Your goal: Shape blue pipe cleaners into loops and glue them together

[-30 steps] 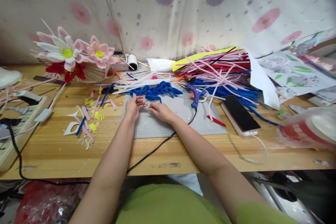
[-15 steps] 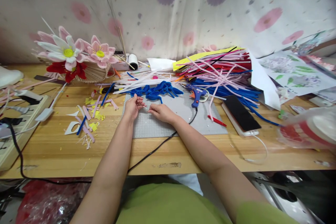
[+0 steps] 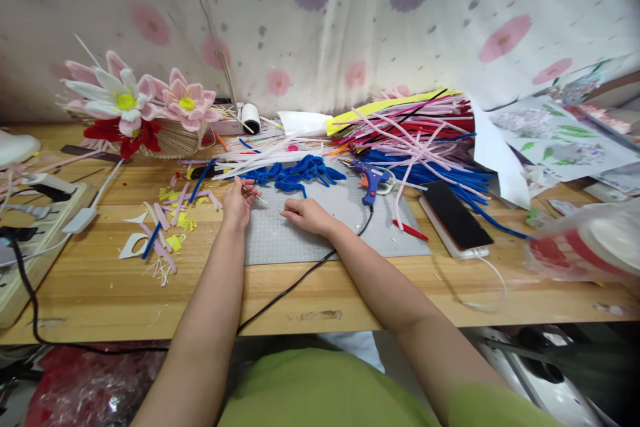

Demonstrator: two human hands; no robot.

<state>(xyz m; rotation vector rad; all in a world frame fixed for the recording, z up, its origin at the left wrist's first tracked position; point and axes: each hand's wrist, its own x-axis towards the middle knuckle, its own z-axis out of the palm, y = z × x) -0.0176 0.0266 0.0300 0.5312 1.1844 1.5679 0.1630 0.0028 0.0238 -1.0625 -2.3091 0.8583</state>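
Observation:
My left hand (image 3: 236,205) is closed around a thin, silvery pointed tool (image 3: 261,199), whose tip points right; its kind is too small to make out. Just right of that tip, over the grey cutting mat (image 3: 320,240), my right hand (image 3: 306,215) is closed in a pinch. A tiny pale bit shows at its fingertips, too small to name. Behind both hands lies a heap of bent blue pipe cleaners (image 3: 300,172). A blue hot glue gun (image 3: 371,180) rests on the mat to the right.
Pipe cleaner flowers (image 3: 125,101) stand at the back left. Cut scraps (image 3: 165,227) litter the table's left side, near a power strip (image 3: 45,240). A pipe cleaner bundle (image 3: 415,133), a phone (image 3: 457,213) and a bagged cup (image 3: 590,240) lie to the right. A black cord (image 3: 295,287) crosses the front.
My left hand has moved left with the tool, opening a gap between its tip and my right hand. My right hand stays nearly in place.

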